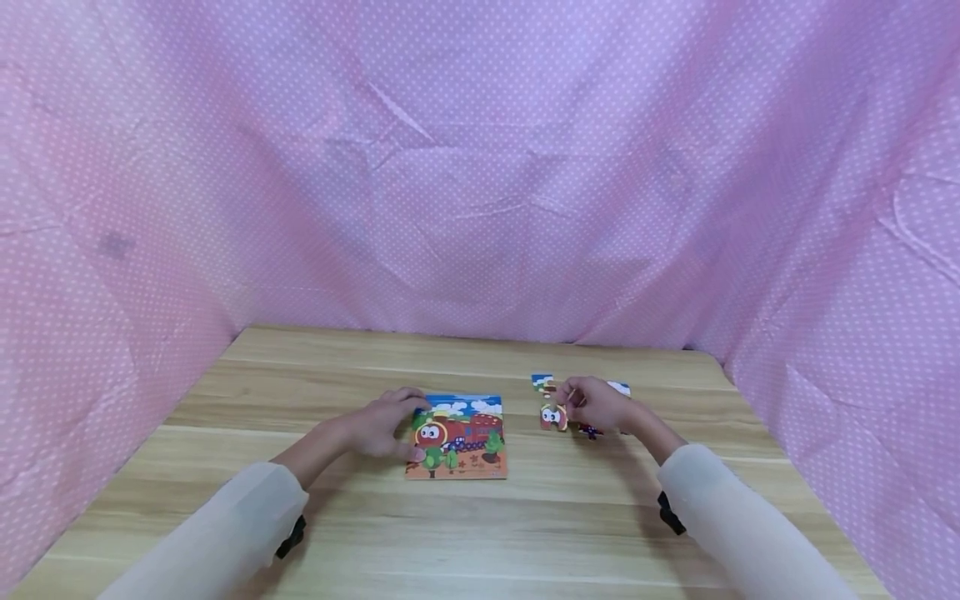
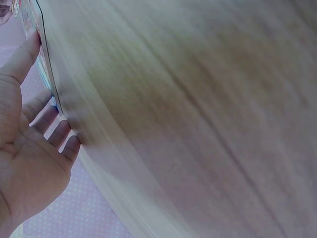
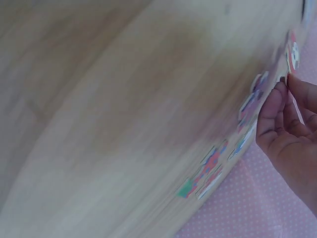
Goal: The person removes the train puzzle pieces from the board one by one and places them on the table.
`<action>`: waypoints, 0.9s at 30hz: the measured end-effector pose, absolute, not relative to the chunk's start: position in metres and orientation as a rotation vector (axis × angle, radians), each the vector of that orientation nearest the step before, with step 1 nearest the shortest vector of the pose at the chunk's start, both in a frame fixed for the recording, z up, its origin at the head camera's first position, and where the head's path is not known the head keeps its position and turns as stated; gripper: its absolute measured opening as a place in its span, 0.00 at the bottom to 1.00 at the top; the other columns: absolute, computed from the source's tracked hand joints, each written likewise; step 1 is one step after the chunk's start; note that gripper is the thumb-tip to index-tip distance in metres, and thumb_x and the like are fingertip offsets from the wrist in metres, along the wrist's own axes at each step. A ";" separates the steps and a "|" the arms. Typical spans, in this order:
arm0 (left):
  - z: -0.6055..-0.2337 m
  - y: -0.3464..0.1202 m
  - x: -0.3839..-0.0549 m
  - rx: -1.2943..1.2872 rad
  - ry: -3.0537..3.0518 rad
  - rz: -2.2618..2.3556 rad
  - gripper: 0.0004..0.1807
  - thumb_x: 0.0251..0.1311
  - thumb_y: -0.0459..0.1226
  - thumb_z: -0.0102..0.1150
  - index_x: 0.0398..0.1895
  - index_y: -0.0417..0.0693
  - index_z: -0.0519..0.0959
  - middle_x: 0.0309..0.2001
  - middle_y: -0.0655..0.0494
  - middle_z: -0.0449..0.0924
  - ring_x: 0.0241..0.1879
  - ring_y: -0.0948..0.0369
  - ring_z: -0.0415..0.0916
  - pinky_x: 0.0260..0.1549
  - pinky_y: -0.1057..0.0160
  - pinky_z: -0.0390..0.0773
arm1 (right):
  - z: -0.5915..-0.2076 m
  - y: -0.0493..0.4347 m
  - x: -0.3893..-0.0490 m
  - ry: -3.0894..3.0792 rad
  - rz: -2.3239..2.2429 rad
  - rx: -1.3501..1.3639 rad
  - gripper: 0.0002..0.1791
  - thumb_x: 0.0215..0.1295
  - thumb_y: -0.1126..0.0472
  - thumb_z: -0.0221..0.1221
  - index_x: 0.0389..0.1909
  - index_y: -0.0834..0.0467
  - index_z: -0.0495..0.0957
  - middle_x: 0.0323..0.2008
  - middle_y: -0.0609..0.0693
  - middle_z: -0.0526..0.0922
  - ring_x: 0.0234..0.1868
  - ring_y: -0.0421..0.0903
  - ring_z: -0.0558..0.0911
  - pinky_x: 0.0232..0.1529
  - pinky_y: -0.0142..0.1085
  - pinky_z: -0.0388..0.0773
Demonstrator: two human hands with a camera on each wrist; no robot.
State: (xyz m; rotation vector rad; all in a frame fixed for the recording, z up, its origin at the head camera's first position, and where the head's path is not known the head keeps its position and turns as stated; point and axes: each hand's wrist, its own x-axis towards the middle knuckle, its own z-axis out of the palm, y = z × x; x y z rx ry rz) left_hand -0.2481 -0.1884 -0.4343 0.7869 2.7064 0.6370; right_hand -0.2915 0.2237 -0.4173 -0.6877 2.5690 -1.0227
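A square train picture board (image 1: 468, 433) lies flat near the middle of the table. My left hand (image 1: 382, 423) rests at its left side, thumb on the lower left part and fingers at the upper left corner; in the left wrist view those fingers (image 2: 60, 130) are spread and fairly straight. My right hand (image 1: 596, 402) pinches a puzzle piece (image 1: 553, 417) with a white-eyed train face between thumb and fingertips; this piece (image 3: 293, 52) stands tilted up in the right wrist view. Beneath and around that hand lie more puzzle pieces (image 3: 210, 163), partly hidden in the head view.
A blue-topped puzzle piece (image 1: 542, 382) lies just beyond the right hand, and a white and blue one (image 1: 620, 388) to its right. The wooden table (image 1: 450, 542) ends at a pink dotted cloth (image 1: 480, 208) behind and at both sides.
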 end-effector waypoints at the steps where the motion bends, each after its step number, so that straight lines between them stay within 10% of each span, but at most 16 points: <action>1: -0.434 -0.189 -0.248 0.792 2.703 0.635 0.45 0.58 0.53 0.73 0.75 0.49 0.66 0.77 0.47 0.57 0.74 0.41 0.54 0.67 0.32 0.60 | -0.418 0.225 -0.291 2.578 -1.014 -0.697 0.09 0.66 0.78 0.56 0.44 0.67 0.76 0.33 0.55 0.80 0.35 0.44 0.77 0.33 0.32 0.76; 27: -0.435 -0.189 -0.248 0.779 2.695 0.654 0.44 0.58 0.53 0.73 0.75 0.49 0.66 0.78 0.47 0.56 0.75 0.41 0.53 0.67 0.33 0.59 | -0.434 0.217 -0.292 2.845 -0.809 -0.874 0.10 0.61 0.78 0.61 0.38 0.62 0.80 0.29 0.48 0.81 0.33 0.40 0.77 0.36 0.34 0.76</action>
